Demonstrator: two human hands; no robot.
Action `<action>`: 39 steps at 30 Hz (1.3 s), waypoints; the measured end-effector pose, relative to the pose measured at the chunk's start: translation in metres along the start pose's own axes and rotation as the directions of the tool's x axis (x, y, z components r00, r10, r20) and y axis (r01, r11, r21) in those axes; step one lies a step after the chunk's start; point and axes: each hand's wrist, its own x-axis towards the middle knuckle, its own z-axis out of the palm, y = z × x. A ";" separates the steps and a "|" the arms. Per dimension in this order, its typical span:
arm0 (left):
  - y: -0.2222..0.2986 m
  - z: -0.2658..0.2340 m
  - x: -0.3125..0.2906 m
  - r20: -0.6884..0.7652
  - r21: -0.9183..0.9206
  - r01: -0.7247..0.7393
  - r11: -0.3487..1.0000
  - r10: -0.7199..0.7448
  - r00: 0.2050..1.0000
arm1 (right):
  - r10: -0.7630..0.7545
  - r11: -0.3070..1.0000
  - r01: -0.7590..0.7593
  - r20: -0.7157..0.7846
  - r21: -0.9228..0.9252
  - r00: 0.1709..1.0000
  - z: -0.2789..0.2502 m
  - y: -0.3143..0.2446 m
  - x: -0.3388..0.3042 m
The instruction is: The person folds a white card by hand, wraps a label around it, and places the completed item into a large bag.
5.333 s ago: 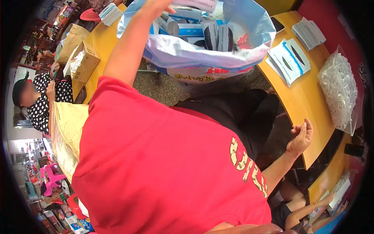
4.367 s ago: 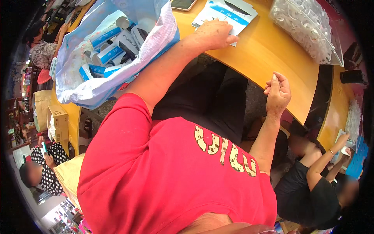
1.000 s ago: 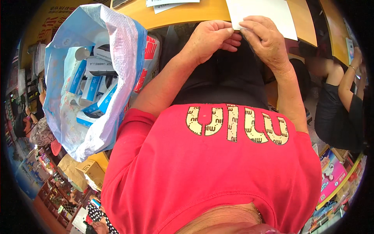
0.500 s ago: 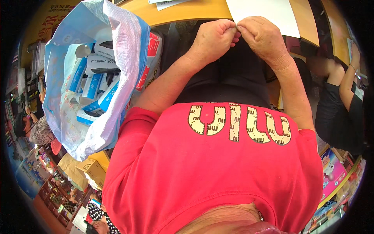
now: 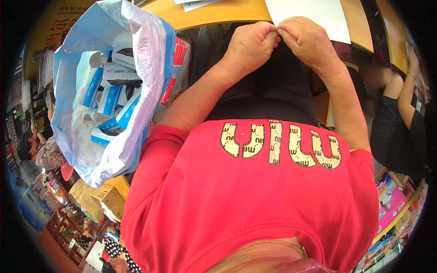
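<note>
White paper sheet (image 5: 314,16) lies on the wooden table (image 5: 218,11). I pinch its near edge with my left hand (image 5: 249,45) and right hand (image 5: 306,42), knuckles touching. By my judgement the work has barely begun; the sheet looks flat, unfolded.

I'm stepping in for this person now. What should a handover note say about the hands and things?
Left hand and right hand: fists together, both pinching the near edge of the white sheet over the lap.
The sheet lies on the yellow table, its near edge past the rim.
Big woven bag at the left, open, full of blue and white boxes.
Done or left: cannot tell.
</note>
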 end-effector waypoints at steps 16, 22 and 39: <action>0.006 -0.001 0.000 0.005 -0.276 0.153 0.949 -0.158 0.987 | -0.019 1.000 0.019 0.019 0.022 1.000 -0.001 0.002 0.003; 0.007 0.002 0.001 -0.033 -0.280 0.145 0.949 -0.160 0.987 | -0.052 0.999 0.052 -0.003 -0.012 0.999 0.003 0.000 0.003; 0.007 -0.001 -0.001 0.011 -0.384 0.157 0.910 -0.166 0.986 | 0.297 0.919 -0.306 0.074 0.250 0.952 -0.012 0.000 0.006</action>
